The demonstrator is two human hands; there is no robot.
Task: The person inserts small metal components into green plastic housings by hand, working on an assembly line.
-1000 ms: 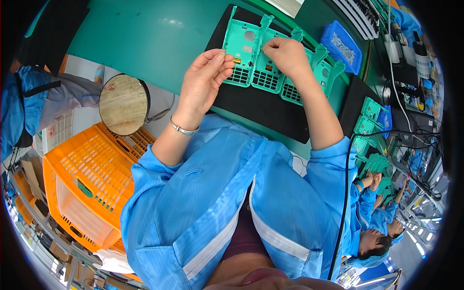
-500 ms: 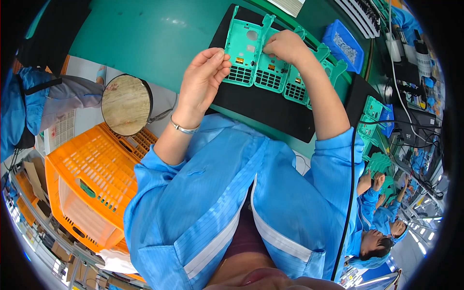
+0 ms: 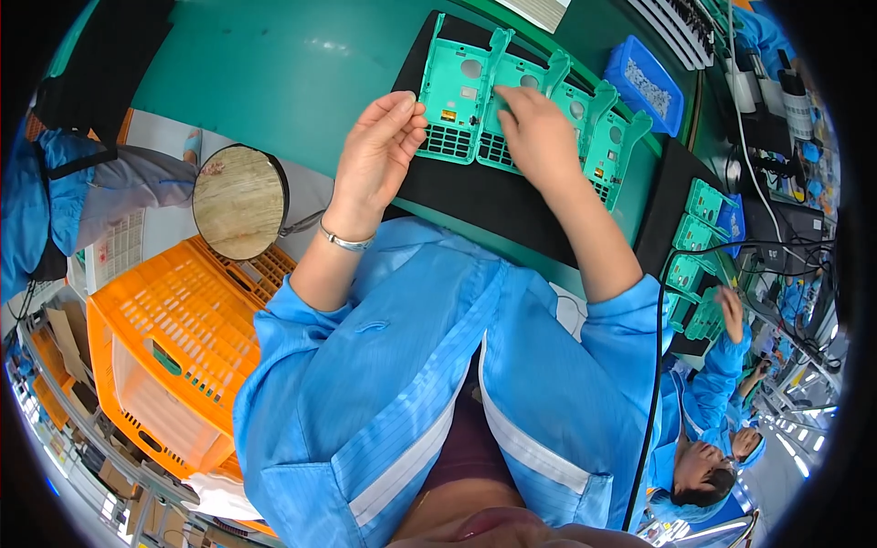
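A row of several green plastic housings with grids of square openings lies on a black mat (image 3: 512, 205). Beside the left edge of the leftmost housing (image 3: 454, 89), my left hand (image 3: 384, 142) is raised with its fingertips pinched together. Whatever may be between them is too small to make out. My right hand (image 3: 541, 137) reaches over the second housing (image 3: 519, 75), thumb and forefinger apart, fingertips at its left side. That hand and wrist hide parts of the second and third housings. The rightmost housing (image 3: 610, 151) shows almost whole.
A blue bin (image 3: 647, 87) of small pale parts stands beyond the row. Left of me are a round stool (image 3: 239, 199) and an orange crate (image 3: 174, 338). A black cable (image 3: 660, 365) hangs along my right side. Co-workers sit at the right, near more green housings (image 3: 699, 239).
My right hand has drawn slightly toward me, and its pinched fingers have spread. My left hand is nearly still. At the right, a co-worker's hand has moved.
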